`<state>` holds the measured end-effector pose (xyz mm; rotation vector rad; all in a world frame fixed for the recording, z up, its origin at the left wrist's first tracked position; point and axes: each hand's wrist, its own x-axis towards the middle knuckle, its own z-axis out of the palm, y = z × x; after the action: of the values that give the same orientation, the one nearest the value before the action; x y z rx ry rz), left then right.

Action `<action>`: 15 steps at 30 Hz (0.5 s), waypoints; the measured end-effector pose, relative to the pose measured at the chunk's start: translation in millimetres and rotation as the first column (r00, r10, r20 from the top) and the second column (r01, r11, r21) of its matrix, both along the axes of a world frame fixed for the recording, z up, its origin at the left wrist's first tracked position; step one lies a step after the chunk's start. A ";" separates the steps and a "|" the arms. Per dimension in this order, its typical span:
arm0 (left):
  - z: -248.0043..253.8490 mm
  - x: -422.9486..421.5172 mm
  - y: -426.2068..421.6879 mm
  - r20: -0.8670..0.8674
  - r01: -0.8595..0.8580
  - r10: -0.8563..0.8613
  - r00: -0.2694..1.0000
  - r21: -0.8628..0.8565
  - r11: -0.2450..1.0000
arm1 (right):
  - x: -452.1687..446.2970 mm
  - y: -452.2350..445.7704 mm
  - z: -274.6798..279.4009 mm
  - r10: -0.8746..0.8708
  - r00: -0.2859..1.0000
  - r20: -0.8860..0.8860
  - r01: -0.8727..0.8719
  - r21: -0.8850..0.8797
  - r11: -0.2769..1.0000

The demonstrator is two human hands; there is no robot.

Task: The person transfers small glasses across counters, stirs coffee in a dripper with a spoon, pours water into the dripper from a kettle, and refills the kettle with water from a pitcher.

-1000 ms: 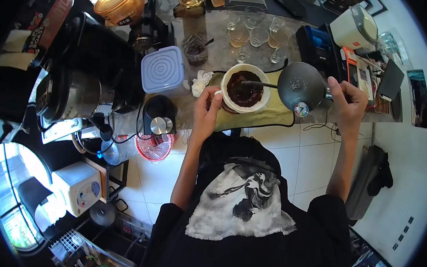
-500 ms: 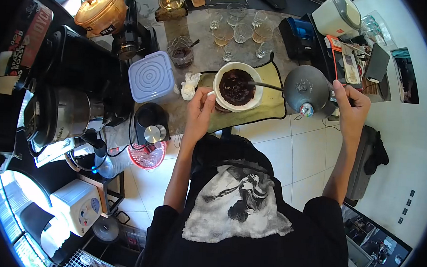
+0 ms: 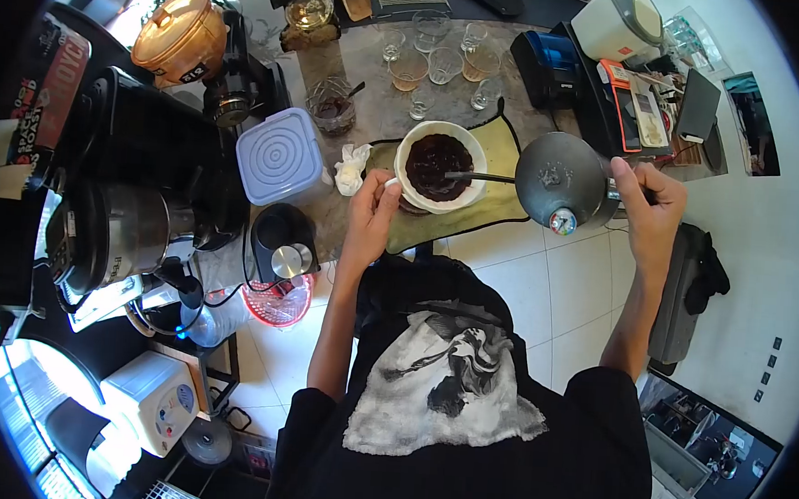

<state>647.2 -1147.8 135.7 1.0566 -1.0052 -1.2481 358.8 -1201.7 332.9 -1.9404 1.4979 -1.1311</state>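
My left hand is closed on the small handle of a white coffee dripper. Inside the dripper, a paper filter holds dark wet coffee grounds. My right hand grips the handle of a dark grey gooseneck kettle, which carries a round thermometer dial on its lid. Its thin spout reaches over the grounds from the right; whether water is flowing I cannot tell. Below the dripper lies a yellow-green cloth with black edging. What supports the dripper is mostly hidden.
Several small glasses stand behind the dripper. To the left are a crumpled white tissue, a glass with a spoon, a blue-lidded container and a black grinder-like device. A blue-black machine sits at right.
The kettle's spout tip has shifted left and toward my body over the grounds. The grounds' surface looks less glossy. My left hand keeps its hold, and the whole view has shifted slightly.
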 end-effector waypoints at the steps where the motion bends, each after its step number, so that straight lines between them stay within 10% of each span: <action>1: -1.0 0.7 -0.3 -0.001 0.005 -0.005 1.000 -0.015 1.000 | -0.7 1.6 2.0 -0.011 1.000 -0.009 0.011 -0.003 1.000; 15: -3.4 8.8 -1.5 -0.055 0.063 -0.063 0.997 -0.005 0.998 | 19.3 -13.8 4.2 0.013 0.999 -0.046 -0.012 0.024 1.000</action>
<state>656.0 -1149.3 132.2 0.9896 -1.0042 -1.3196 378.1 -1215.5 337.0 -1.9699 1.5136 -1.0660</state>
